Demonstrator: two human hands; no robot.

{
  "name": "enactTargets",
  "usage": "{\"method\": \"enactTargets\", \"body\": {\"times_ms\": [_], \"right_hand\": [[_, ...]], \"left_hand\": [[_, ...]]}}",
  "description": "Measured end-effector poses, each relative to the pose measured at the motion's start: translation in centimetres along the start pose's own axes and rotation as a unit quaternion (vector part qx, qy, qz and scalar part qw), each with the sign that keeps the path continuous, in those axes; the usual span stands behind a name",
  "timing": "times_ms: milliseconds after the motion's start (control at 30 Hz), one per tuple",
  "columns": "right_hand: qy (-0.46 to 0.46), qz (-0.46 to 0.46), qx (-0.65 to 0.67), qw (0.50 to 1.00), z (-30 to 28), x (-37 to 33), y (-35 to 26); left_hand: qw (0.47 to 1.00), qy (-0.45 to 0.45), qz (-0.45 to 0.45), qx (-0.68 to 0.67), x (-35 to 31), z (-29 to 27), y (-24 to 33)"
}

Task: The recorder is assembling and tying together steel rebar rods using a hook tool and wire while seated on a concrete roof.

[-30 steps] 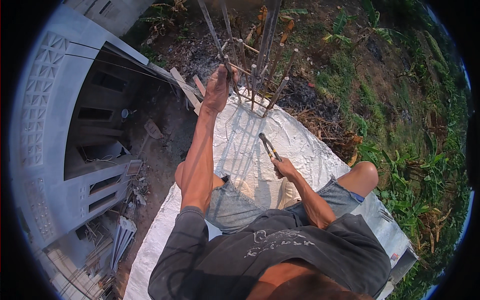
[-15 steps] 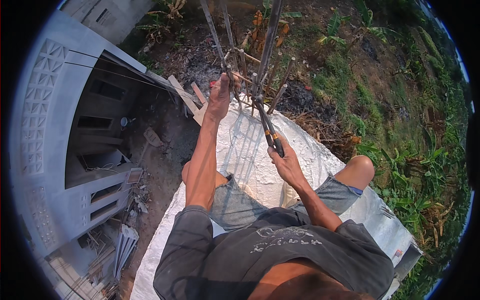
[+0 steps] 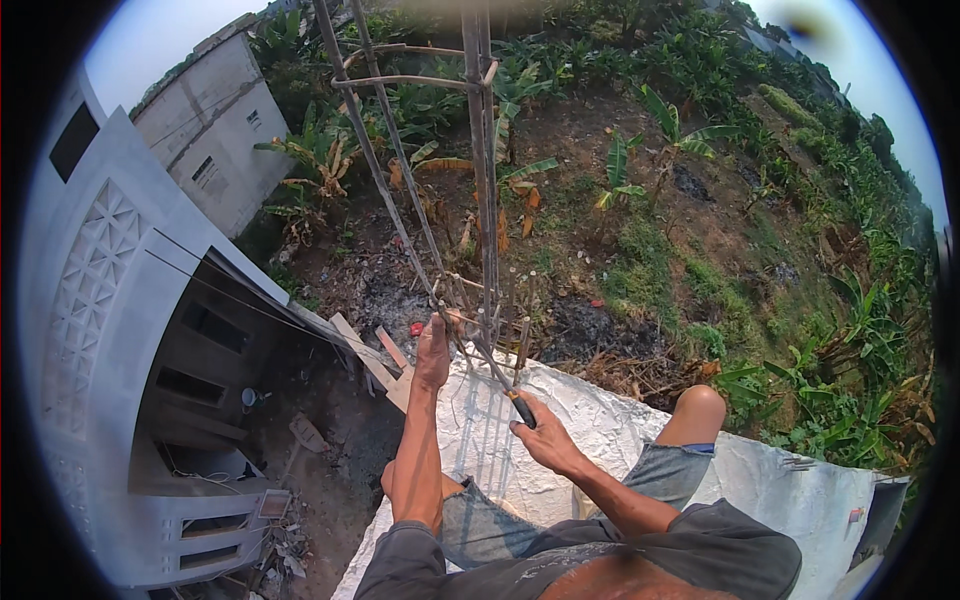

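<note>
A cage of tall steel rebar rods (image 3: pixel 386 165) with bent ties (image 3: pixel 410 80) rises from the white, rough concrete top (image 3: pixel 480 450) between my knees. My left hand (image 3: pixel 433 355) is closed round the foot of the cage's left-hand rod. In my right hand (image 3: pixel 550 438) are pincers (image 3: pixel 522 408) with dark, orange-banded handles. Their jaws point up and left to the base of the rods; rods and ties crowd round them, so what they bite on cannot be made out. Short rebar stubs (image 3: pixel 523 345) stand beside the cage.
The white ledge under me drops off on both sides. Down on the left lie planks (image 3: pixel 365 355) and a pale building (image 3: pixel 100 270) with dark openings. Sloping ground with banana plants (image 3: pixel 665 150) and burnt patches (image 3: pixel 590 330) spreads ahead and right.
My view has tilted up, so the cage's upper ties and the sky now show. The pincers have swung, their handles now slanting lower right. My left hand stays at the rod's foot.
</note>
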State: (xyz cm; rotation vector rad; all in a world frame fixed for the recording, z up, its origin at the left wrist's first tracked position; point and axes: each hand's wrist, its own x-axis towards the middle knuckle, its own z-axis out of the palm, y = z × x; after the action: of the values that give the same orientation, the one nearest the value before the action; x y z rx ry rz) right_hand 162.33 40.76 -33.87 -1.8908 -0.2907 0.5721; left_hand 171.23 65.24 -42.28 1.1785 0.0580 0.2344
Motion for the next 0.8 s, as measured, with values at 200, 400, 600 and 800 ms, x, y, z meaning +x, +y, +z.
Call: {"method": "enactTargets", "body": {"times_ms": [200,400,600,800], "right_hand": [[0.013,0.010,0.000,1.000,0.8,1.5,-0.9],[0.001,0.021,-0.021,1.000,1.0,2.2,-2.1],[0.014,0.016,-0.037,0.999,1.1,4.4,-1.8],[0.002,0.027,-0.066,0.997,1.1,3.1,-1.4]], "left_hand": [[0.998,0.038,-0.029,0.028,-0.2,2.0,0.7],[0.999,0.023,0.008,0.029,0.8,1.6,2.7],[0.998,0.031,-0.025,0.053,1.8,1.7,1.7],[0.998,0.023,-0.021,0.052,0.5,1.0,1.3]]}}
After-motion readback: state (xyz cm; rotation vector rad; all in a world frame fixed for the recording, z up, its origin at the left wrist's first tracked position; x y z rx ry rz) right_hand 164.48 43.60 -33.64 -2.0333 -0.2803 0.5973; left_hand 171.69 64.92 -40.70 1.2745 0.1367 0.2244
